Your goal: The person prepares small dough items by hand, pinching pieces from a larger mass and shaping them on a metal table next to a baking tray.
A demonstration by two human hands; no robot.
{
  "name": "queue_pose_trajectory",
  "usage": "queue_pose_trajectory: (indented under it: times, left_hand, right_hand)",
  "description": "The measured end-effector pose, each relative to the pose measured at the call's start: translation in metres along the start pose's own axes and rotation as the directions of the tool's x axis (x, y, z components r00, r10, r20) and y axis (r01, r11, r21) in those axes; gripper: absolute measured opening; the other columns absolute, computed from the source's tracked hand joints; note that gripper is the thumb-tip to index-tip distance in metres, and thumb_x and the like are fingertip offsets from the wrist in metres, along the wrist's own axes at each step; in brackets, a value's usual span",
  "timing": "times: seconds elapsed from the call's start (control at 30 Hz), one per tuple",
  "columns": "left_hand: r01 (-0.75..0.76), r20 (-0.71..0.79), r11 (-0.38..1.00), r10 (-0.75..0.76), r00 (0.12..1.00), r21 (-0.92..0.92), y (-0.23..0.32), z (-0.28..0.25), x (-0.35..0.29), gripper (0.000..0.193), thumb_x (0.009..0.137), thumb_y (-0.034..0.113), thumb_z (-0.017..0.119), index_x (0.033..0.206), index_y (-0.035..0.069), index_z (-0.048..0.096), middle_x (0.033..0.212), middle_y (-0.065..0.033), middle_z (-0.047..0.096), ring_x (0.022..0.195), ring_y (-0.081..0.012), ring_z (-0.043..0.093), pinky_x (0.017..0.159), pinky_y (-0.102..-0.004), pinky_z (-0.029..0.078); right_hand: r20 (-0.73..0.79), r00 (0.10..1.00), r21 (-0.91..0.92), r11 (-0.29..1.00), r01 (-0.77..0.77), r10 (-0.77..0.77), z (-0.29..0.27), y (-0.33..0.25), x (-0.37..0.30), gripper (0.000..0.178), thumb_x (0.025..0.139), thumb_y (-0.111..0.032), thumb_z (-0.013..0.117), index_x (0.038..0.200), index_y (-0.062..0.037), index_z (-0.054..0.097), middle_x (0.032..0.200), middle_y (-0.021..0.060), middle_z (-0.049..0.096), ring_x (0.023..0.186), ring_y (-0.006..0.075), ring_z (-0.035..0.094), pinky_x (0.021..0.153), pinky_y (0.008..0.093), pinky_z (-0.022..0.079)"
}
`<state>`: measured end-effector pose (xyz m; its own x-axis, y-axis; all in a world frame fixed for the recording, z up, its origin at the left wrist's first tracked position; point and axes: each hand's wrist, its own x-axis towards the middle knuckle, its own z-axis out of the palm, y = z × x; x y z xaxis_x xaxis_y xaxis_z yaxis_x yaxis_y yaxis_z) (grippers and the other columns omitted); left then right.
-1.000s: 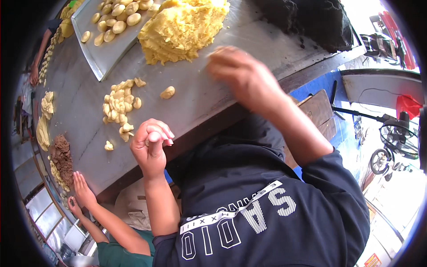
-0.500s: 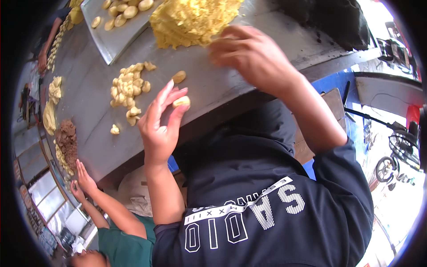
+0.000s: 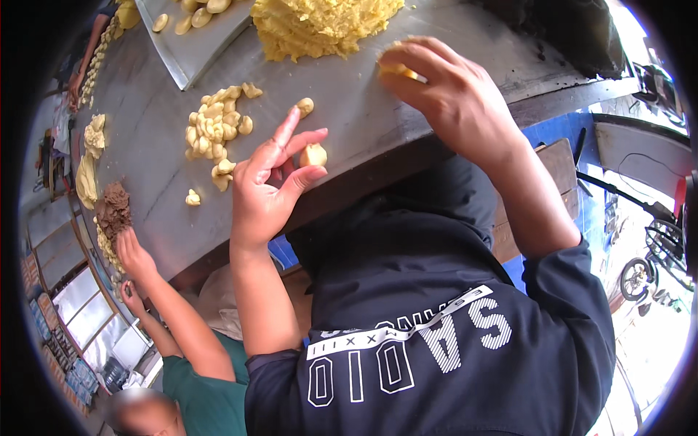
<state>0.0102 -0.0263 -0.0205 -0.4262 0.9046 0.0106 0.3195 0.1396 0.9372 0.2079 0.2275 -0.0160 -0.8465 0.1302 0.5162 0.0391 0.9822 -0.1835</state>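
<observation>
My left hand pinches a small piece of pale yellow dough between thumb and fingers, just above the near edge of the metal table. Its index finger stretches out beside another dough ball lying on the tabletop. Farther right, my right hand is curled round a yellow lump, mostly hidden by the fingers. A large mound of crumbly yellow paste sits beyond, to the left of that hand. Left of my left hand lies a cluster of small dough pieces.
A metal tray with several smooth dough balls stands at the far side. A black covering lies at the far right. At the left, a co-worker's hand touches brown dough; another person's arm reaches in at the far left.
My right hand has drawn away from the yellow paste mound, now with a yellow lump in its fingers. My left hand still pinches its dough piece. The co-worker's hand has moved onto the brown dough.
</observation>
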Motion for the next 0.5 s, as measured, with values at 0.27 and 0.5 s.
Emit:
queue_pose_trajectory:
  times: [0.27, 0.5]
  left_hand:
    - [-0.017, -0.052, 0.999, 0.016, 0.999, -0.027, -0.005, 0.006, -0.012, 0.059, 0.103, 0.006, 0.086, 0.158, -0.006, 0.065, 0.125, -0.0128, 0.084, 0.102, -0.0102, 0.076, 0.097, -0.0271, 0.061]
    - [-0.117, -0.22, 0.938, 0.196, 0.956, 0.328, 0.001, 0.026, -0.018, 0.046, 0.097, -0.002, 0.087, 0.142, 0.002, 0.08, 0.106, -0.0067, 0.089, 0.1, -0.0156, 0.08, 0.09, -0.0331, 0.061]
  right_hand:
    - [-0.018, 0.997, -0.092, 0.993, -0.07, 0.069, 0.018, 0.008, 0.019, 0.029, 0.09, -0.004, 0.071, 0.118, -0.0061, 0.081, 0.125, 0.0075, 0.075, 0.117, 0.0291, 0.074, 0.098, 0.0425, 0.064]
    - [0.034, 0.999, 0.166, 0.985, -0.04, 0.035, 0.007, -0.002, 0.008, 0.022, 0.091, -0.006, 0.072, 0.111, -0.0082, 0.079, 0.117, 0.0079, 0.075, 0.111, 0.0312, 0.074, 0.094, 0.0441, 0.063]
